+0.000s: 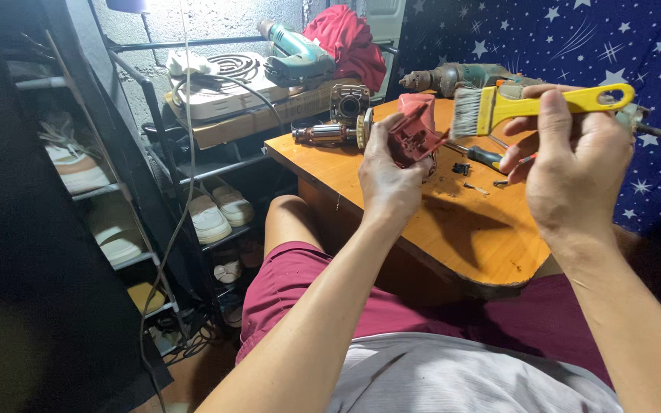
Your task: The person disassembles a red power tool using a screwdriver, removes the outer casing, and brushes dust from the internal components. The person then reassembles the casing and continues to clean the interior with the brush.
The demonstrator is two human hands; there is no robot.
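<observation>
A red plastic tool housing (413,131) is gripped in the left hand (386,177) above the desk (453,229); a yellow-handled paintbrush (533,105) is clasped in the right hand (575,172). Beyond the hands lie one armature (327,134), one screwdriver (483,157) and two drills (453,78).

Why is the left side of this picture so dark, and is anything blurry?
Head view: light falls mainly on the wooden table, where the left hand with its red housing casts a shadow; the shoe rack sits in gloom; a dark, blurred shape fills the left edge; the right hand and yellow brush look sharp.
</observation>
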